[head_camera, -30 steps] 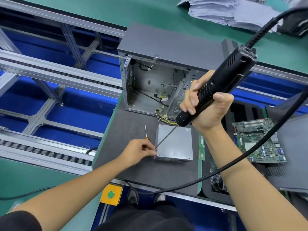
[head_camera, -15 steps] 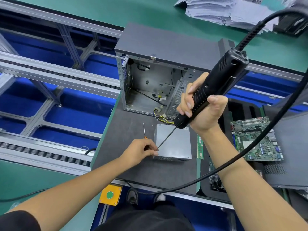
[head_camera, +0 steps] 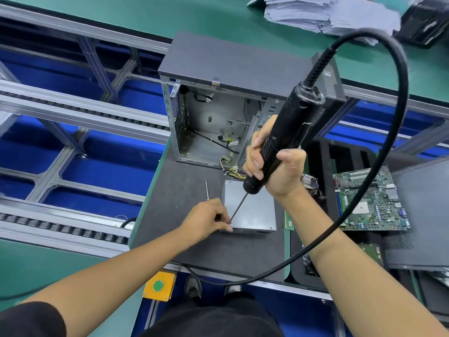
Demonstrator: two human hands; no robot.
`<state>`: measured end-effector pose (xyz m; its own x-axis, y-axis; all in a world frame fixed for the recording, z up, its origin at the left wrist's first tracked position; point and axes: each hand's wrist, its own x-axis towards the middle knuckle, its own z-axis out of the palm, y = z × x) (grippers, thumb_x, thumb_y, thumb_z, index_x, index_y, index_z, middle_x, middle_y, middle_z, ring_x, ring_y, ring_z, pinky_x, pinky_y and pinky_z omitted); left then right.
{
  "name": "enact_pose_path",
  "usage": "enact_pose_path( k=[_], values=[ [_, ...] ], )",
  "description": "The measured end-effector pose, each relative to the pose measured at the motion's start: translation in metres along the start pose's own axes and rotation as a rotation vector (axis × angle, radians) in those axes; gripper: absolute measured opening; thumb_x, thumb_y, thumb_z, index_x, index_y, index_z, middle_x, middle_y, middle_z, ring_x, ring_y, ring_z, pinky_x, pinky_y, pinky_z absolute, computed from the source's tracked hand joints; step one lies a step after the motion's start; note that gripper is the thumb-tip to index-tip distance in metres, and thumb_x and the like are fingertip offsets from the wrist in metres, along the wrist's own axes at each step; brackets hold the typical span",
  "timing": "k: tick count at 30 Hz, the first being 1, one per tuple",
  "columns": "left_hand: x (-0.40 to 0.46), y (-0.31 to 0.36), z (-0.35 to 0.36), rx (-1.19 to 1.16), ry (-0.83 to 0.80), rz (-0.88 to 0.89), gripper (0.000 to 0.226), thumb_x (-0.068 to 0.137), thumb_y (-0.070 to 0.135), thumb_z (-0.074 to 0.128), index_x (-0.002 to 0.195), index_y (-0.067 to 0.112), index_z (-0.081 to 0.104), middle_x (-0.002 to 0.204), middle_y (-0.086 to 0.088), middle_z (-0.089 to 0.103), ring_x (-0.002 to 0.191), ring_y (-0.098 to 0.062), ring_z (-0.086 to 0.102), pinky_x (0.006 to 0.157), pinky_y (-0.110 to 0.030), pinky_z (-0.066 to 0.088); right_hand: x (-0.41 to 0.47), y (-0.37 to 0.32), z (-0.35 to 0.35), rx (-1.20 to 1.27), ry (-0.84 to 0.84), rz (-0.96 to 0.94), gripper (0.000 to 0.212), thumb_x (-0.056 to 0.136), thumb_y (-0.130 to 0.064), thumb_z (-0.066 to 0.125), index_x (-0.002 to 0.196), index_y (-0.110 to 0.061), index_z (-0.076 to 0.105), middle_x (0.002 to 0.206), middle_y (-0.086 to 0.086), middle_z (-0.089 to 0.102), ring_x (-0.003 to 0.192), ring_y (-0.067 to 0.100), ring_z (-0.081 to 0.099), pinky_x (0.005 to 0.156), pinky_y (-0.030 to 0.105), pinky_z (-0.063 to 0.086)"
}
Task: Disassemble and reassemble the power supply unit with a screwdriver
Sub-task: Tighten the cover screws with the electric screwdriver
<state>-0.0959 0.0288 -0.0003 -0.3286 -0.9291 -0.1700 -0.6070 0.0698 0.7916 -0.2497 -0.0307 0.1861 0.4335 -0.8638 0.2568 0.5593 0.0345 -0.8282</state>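
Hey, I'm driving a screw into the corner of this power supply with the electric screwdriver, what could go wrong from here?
1. The left hand pinches right at the bit's tip, so a slip of the electric screwdriver could hurt the fingers.
2. The bit meets the power supply at a slant, which may cam out or cross-thread the screw.
3. The looping cord hangs over the motherboard and might drag across it.

- Bright, even overhead light — shadows soft and faint on the grey mat [head_camera: 184, 242].
- Wide-angle lens bends the conveyor rails [head_camera: 80, 115] at the edges.
- Paper stack [head_camera: 323, 13] at the top slightly smeared.
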Motion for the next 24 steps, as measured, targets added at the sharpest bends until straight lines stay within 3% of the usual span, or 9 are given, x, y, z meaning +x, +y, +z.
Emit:
enact_pose_path(
  k=[2,9,13,16,19,24],
  values=[
    [0.000,0.000,0.002,0.013,-0.005,0.001,0.021,0.071,0.032,0.091,0.080,0.020,0.076,0.085,0.011,0.061,0.081,-0.010,0.061,0.079,-0.039,0.053,-0.002,0.002,-0.002,0.000,0.006,0.006,0.021,0.058,-0.027,0.063,0.076,-0.016,0.065,0.049,0.001,0.048,0.034,0.012,0.036,0.042,0.027,0.025],
    [-0.002,0.001,0.005,0.056,0.030,-0.014,0.021,0.075,0.035,0.089,0.083,0.021,0.076,0.089,0.012,0.061,0.083,-0.011,0.062,0.081,-0.040,0.055,-0.003,0.007,0.000,0.013,-0.051,0.030,0.038,0.061,-0.044,0.082,0.079,-0.016,0.066,0.051,0.001,0.050,0.035,0.013,0.039,0.040,0.030,0.022],
    [-0.002,0.001,0.006,0.060,0.032,-0.030,0.021,0.074,0.036,0.089,0.083,0.022,0.076,0.090,0.011,0.061,0.084,-0.009,0.062,0.082,-0.040,0.055,-0.004,0.006,-0.001,0.035,-0.056,0.051,0.024,0.060,-0.030,0.075,0.079,-0.017,0.067,0.052,0.000,0.051,0.035,0.012,0.039,0.040,0.025,0.025],
    [-0.002,-0.001,0.006,0.030,0.031,-0.046,0.020,0.073,0.035,0.090,0.082,0.022,0.077,0.089,0.011,0.061,0.084,-0.008,0.062,0.082,-0.038,0.055,-0.005,0.006,0.000,0.031,-0.056,0.038,0.023,0.060,-0.029,0.074,0.078,-0.017,0.067,0.051,0.001,0.050,0.035,0.012,0.038,0.039,0.026,0.024],
    [-0.001,-0.003,0.007,0.015,0.026,-0.060,0.019,0.073,0.033,0.090,0.081,0.022,0.078,0.090,0.010,0.061,0.084,-0.008,0.061,0.083,-0.036,0.055,-0.006,0.007,0.002,0.013,-0.046,0.033,0.020,0.060,-0.023,0.058,0.076,-0.016,0.068,0.049,0.002,0.049,0.035,0.012,0.037,0.038,0.029,0.021],
    [-0.002,-0.006,0.008,-0.029,0.040,-0.086,0.016,0.073,0.028,0.091,0.077,0.025,0.077,0.090,0.007,0.061,0.081,-0.007,0.062,0.084,-0.031,0.054,-0.006,0.009,0.007,0.001,-0.073,0.043,0.020,0.059,-0.022,0.057,0.074,-0.014,0.067,0.048,0.003,0.047,0.035,0.012,0.039,0.038,0.027,0.020]
  ],
)
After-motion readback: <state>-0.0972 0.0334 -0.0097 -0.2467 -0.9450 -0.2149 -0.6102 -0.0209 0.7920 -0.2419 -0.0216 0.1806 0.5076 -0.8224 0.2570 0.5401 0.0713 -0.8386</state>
